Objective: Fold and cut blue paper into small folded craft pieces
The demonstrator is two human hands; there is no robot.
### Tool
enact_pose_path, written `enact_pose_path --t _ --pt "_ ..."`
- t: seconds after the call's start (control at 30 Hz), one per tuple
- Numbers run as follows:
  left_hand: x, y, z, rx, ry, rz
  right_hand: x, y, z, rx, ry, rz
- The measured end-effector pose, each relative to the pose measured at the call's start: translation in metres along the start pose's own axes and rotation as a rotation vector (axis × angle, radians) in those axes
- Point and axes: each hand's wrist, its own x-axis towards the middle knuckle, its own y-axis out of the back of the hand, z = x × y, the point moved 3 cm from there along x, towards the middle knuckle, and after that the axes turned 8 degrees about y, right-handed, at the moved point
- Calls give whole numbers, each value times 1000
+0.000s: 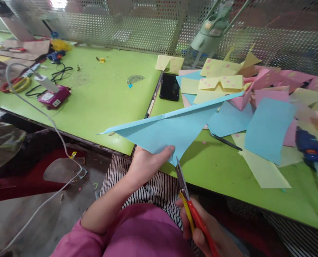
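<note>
A folded sheet of blue paper (172, 130), roughly triangular, is held over the table's front edge. My left hand (150, 162) grips its lower corner, thumb on top and the other fingers hidden beneath. In my right hand (201, 226) is a pair of scissors (185, 191) with one red and one yellow handle. The blades point up and away from me, a little apart, and their tips meet the paper's bottom corner just right of my left thumb. Whether the blades are cutting into it I cannot tell.
Yellow, pink and blue paper pieces (271, 128) pile up on the right of the green table (102, 92). Behind the blue paper lie a black phone (169, 86) and a bottle (204, 43). A glue gun (312, 150) rests far right. A white cable (56, 128) hangs left.
</note>
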Motion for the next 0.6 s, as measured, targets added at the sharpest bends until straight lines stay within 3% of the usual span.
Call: enact_pose_path --t 0.2,0.6 --pt "0 0 -4 97 -32 -5 5 0 -10 -33 8 -11" --pt "-1 2 -5 52 -30 14 7 -5 -13 12 31 -18"
